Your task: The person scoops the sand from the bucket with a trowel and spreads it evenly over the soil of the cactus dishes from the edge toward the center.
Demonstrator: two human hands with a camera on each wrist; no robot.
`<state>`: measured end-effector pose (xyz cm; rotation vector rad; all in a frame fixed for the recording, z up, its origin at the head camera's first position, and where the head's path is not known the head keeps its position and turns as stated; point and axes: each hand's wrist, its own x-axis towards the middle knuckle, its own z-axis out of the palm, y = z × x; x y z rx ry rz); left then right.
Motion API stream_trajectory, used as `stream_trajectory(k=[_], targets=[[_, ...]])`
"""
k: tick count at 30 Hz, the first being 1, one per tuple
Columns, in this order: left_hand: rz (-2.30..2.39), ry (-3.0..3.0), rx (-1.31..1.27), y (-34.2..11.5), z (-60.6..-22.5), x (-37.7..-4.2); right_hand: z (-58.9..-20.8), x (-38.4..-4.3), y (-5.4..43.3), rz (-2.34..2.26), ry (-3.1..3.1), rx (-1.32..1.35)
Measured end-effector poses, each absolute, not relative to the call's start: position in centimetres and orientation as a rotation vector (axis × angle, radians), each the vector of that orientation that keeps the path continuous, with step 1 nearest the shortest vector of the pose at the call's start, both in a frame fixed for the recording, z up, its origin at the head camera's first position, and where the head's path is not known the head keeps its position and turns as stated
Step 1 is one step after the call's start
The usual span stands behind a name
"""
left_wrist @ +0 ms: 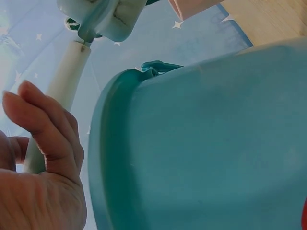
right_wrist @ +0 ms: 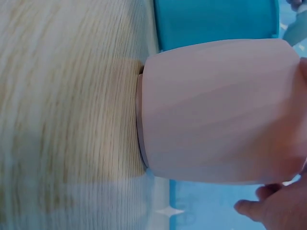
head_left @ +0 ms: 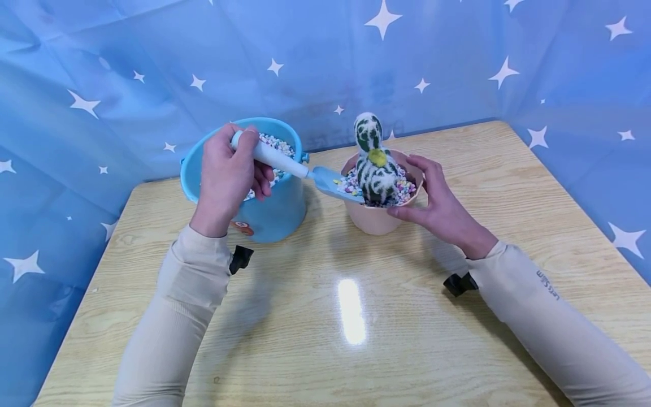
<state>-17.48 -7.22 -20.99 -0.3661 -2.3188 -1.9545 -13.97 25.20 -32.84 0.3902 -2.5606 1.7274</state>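
My left hand (head_left: 229, 164) grips the white handle of a small blue shovel (head_left: 285, 162) above the bucket's rim. The shovel's blade reaches over the left edge of a pale pink flowerpot (head_left: 373, 219), beside a cactus (head_left: 377, 175) with white fuzz and a yellow spot. Small multicoloured pebbles surround the base of the cactus, and some lie on the blade. At the pot's right side, my right hand (head_left: 437, 203) holds the rim between thumb and fingers. In the left wrist view the handle (left_wrist: 67, 79) passes behind the curled fingers.
A blue bucket (head_left: 277, 217) with similar pebbles (head_left: 277, 145) in it stands left of the pot on the wooden table (head_left: 305, 333). Behind the table hangs a blue backdrop (head_left: 315, 62) with white stars. The bucket's wall (right_wrist: 216, 21) also shows beyond the pot in the right wrist view.
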Motion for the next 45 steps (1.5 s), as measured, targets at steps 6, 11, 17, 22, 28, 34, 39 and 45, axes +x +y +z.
stream_trajectory(k=[6,11,17,22,28,34,39,45], targets=[[-1.942,-2.319,-0.392,-7.1,-20.9,-17.5,-33.0,-14.1,25.2,1.703,-2.568,0.399],[-1.938,-2.316,-0.403,-7.0,-20.8,-17.5,-33.1,-14.2,25.3,1.761,-2.566,0.421],[-1.921,-2.312,-0.427,-7.0,-20.9,-17.5,-33.1,-14.1,25.3,1.706,-2.589,0.389],[-1.911,-2.319,-0.441,-7.0,-20.8,-17.5,-33.0,-14.2,25.3,1.723,-2.586,0.398],[-1.899,-2.328,-0.453,-6.7,-20.7,-17.4,-33.0,-14.1,25.4,1.791,-2.583,0.403],[-1.87,-2.34,-0.468,-6.6,-20.5,-17.3,-33.2,-14.2,25.2,1.726,-2.599,0.368],[-1.893,-2.315,-0.496,-6.4,-20.4,-17.2,-33.3,-14.1,25.3,1.743,-2.589,0.41],[-1.914,-2.29,-0.526,-6.1,-19.9,-17.2,-33.4,-14.1,25.4,1.774,-2.584,0.425]])
